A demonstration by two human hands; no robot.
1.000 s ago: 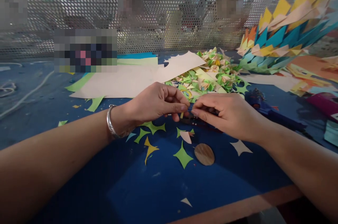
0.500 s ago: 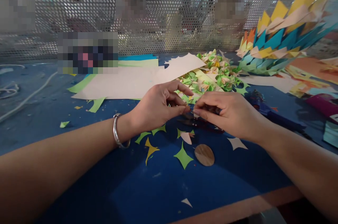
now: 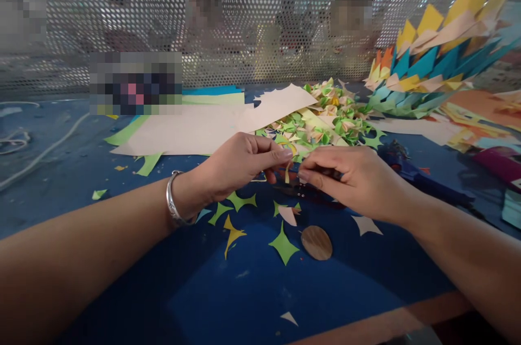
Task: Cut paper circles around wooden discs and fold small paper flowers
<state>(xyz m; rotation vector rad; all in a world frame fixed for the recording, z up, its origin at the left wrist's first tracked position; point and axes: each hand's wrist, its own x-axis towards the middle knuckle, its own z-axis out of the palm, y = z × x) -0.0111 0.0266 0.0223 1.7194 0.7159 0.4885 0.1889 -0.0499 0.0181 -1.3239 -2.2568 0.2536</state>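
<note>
My left hand [image 3: 244, 163] is closed in a pinch, thumb against forefinger, on a thin yellow paper strip [image 3: 287, 174] that hangs below the thumb. Close beside it, my right hand [image 3: 354, 174] has its thumb and fingers pressed together; whatever lies between them is hidden. A dark reddish object under the hands is mostly covered, and I cannot tell its kind. Nearer to me on the blue table lie a green four-pointed paper scrap [image 3: 284, 244], a brown oval disc [image 3: 317, 243], a yellow scrap [image 3: 233, 236] and a pale four-pointed scrap [image 3: 367, 225].
Behind the hands rises a heap of folded green and pink paper pieces [image 3: 345, 122]. Large pale sheets [image 3: 183, 128] lie left of it. At right stand a layered paper-point model [image 3: 435, 63] and a blue tool [image 3: 423, 177]. A perforated metal screen [image 3: 252, 25] closes the back.
My left hand has turned, its fingers folding in under the thumb, and it has drawn slightly away from the right. The yellow strip now shows. My right hand has barely moved.
</note>
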